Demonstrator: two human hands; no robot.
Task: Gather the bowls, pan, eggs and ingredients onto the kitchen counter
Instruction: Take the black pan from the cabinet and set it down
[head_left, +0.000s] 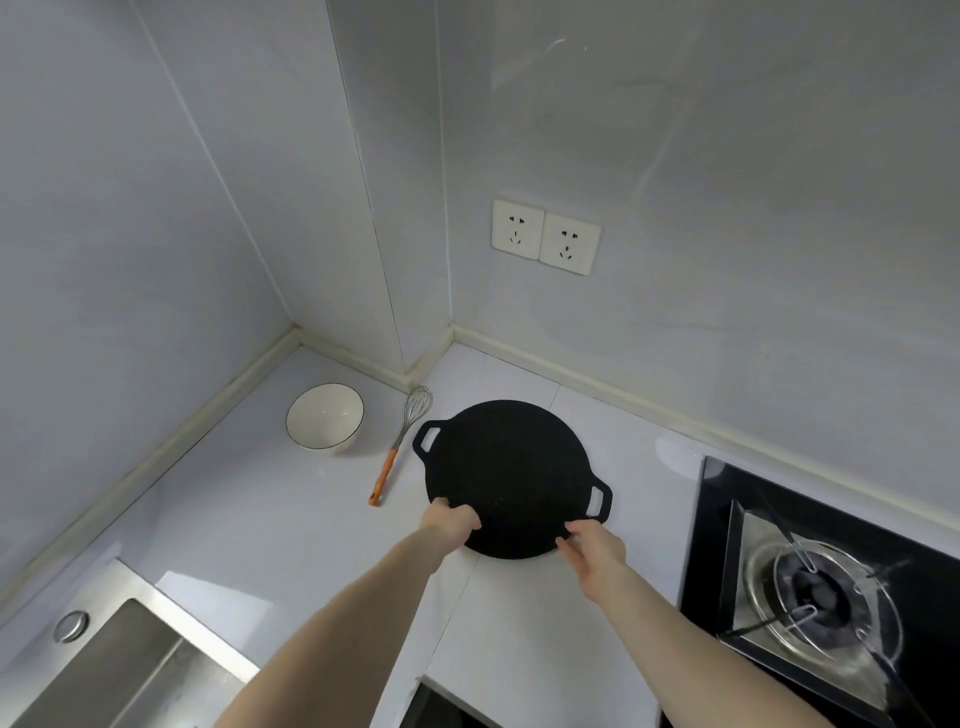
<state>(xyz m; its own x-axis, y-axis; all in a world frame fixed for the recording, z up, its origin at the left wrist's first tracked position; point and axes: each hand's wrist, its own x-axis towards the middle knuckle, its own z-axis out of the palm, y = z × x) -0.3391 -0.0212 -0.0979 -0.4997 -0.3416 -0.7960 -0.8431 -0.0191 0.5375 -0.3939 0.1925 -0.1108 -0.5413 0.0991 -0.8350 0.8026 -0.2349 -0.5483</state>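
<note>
1. Pan (511, 475), black, round, two loop handles, lay flat on white bench (270, 525), just left of gas hob (810, 587).
2. Gripped at near rim by left hand (451, 522), fingers curled over the edge.
3. Pinched at near right rim by right hand (595, 553).
4. Lay just left of pan: whisk (402, 441), orange handle.
5. Stood beyond whisk, near wall: white bowl (324, 415), upright.
6. Seen at lower left: steel sink (119, 670); on wall above pan, two sockets (545, 236).

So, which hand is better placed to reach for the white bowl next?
Probably the left hand. It holds the near-left rim of the pan, and the bowl stands further left, past the whisk. The right hand would have to cross over the pan.
</note>
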